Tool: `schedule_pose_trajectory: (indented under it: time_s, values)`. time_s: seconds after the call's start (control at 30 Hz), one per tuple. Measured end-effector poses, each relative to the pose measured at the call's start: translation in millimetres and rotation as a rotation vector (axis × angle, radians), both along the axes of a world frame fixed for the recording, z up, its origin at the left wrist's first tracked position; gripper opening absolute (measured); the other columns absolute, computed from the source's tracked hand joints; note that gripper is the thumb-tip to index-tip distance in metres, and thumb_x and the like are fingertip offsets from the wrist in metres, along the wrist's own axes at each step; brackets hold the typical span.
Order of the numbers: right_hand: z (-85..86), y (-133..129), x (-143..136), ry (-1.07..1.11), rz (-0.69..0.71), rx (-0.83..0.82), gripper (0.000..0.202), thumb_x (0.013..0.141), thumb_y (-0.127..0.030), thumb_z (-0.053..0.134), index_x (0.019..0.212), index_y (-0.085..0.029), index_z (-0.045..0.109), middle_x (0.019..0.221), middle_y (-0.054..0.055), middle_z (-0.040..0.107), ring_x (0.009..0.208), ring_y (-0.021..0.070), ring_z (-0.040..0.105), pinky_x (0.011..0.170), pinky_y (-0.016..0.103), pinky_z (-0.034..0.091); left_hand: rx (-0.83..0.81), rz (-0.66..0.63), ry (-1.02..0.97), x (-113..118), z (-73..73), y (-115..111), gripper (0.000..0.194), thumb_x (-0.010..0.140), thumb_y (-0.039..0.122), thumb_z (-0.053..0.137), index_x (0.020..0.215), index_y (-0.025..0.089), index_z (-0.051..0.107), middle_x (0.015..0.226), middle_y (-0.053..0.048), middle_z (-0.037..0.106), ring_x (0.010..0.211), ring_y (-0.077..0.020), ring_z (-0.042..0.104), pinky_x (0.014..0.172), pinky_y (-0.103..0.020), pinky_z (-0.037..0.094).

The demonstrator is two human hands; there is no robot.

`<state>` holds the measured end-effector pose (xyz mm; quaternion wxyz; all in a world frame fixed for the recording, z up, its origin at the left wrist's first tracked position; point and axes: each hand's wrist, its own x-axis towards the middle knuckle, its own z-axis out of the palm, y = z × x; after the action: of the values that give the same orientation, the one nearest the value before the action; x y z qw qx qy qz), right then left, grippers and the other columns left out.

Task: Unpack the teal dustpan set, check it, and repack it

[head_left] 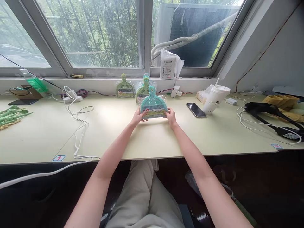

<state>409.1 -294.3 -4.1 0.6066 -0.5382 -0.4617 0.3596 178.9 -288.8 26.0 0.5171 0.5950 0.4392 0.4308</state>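
A teal mini dustpan set (154,104) in clear plastic wrap, with a printed label across its front, is held upright between my two hands over the table. My left hand (137,117) grips its lower left edge, thumb on the front and fingers behind. On the lower right edge, my right hand (171,117) grips in the same way. Just behind it, green dustpan sets (142,90) lean near the sill, partly hidden by the held one. Another green dustpan set (124,88) stands apart to the left.
A phone (196,110) and white lidded cup (215,99) stand to the right, near a tissue pack (201,96). White cables (79,139) cross the table (114,133) on the left. Green utensils (13,115) lie far left, a black strap (268,115) far right.
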Motion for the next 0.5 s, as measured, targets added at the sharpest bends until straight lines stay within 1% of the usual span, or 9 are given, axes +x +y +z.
schedule_pose_trajectory:
  time_s: [0.1, 0.17, 0.23, 0.3, 0.4, 0.5]
  values:
    - [-0.2, -3, -4, -0.056, 0.007, 0.012, 0.022, 0.08, -0.033, 0.058, 0.098, -0.021, 0.053, 0.099, 0.007, 0.071, 0.084, 0.0179, 0.067, 0.062, 0.03, 0.059, 0.003, 0.093, -0.028, -1, -2.0, 4, 0.044, 0.074, 0.025, 0.071, 0.113, 0.019, 0.052, 0.095, -0.006, 0.07, 0.071, -0.0169, 0.068, 0.059, -0.025, 0.051]
    - [-1.3, -5, -7, -0.1, 0.024, 0.025, 0.019, 0.08, -0.032, 0.055, 0.097, -0.022, 0.053, 0.1, 0.007, 0.071, 0.084, 0.0183, 0.066, 0.063, 0.031, 0.059, 0.023, 0.132, -0.035, -4, -3.4, 8, 0.034, 0.069, 0.021, 0.071, 0.101, 0.017, 0.06, 0.09, -0.006, 0.07, 0.084, -0.022, 0.067, 0.065, -0.028, 0.053]
    - [-3.4, -7, -10, -0.15, 0.044, 0.036, 0.018, 0.081, -0.031, 0.054, 0.097, -0.023, 0.052, 0.102, 0.006, 0.071, 0.084, 0.0187, 0.066, 0.065, 0.033, 0.059, 0.045, 0.147, -0.031, -7, -5.0, 12, 0.023, 0.067, 0.019, 0.07, 0.089, 0.015, 0.064, 0.088, -0.007, 0.071, 0.092, -0.0262, 0.066, 0.071, -0.032, 0.054]
    - [-6.3, -8, -12, -0.218, 0.061, 0.035, 0.018, 0.082, -0.033, 0.054, 0.098, -0.025, 0.051, 0.103, 0.006, 0.072, 0.085, 0.0192, 0.067, 0.069, 0.035, 0.058, 0.071, 0.161, -0.031, -13, -6.9, 16, 0.018, 0.066, 0.02, 0.07, 0.083, 0.015, 0.066, 0.087, -0.007, 0.072, 0.096, -0.0274, 0.065, 0.077, -0.034, 0.054]
    - [-11.0, -8, -12, -0.289, 0.091, 0.018, 0.024, 0.085, -0.043, 0.056, 0.1, -0.025, 0.051, 0.105, 0.006, 0.072, 0.088, 0.0197, 0.067, 0.075, 0.037, 0.056, 0.081, 0.152, -0.043, -25, -9.4, 23, 0.019, 0.064, 0.021, 0.073, 0.081, 0.015, 0.067, 0.086, -0.007, 0.072, 0.095, -0.0262, 0.066, 0.084, -0.037, 0.053]
    - [-14.2, -6, -11, -0.223, 0.131, 0.003, 0.037, 0.088, -0.056, 0.05, 0.107, -0.025, 0.051, 0.109, 0.008, 0.071, 0.092, 0.0196, 0.068, 0.074, 0.034, 0.054, 0.05, 0.168, -0.08, -47, -8.5, 34, 0.027, 0.06, 0.021, 0.078, 0.084, 0.014, 0.068, 0.086, -0.008, 0.073, 0.092, -0.0252, 0.067, 0.088, -0.038, 0.053]
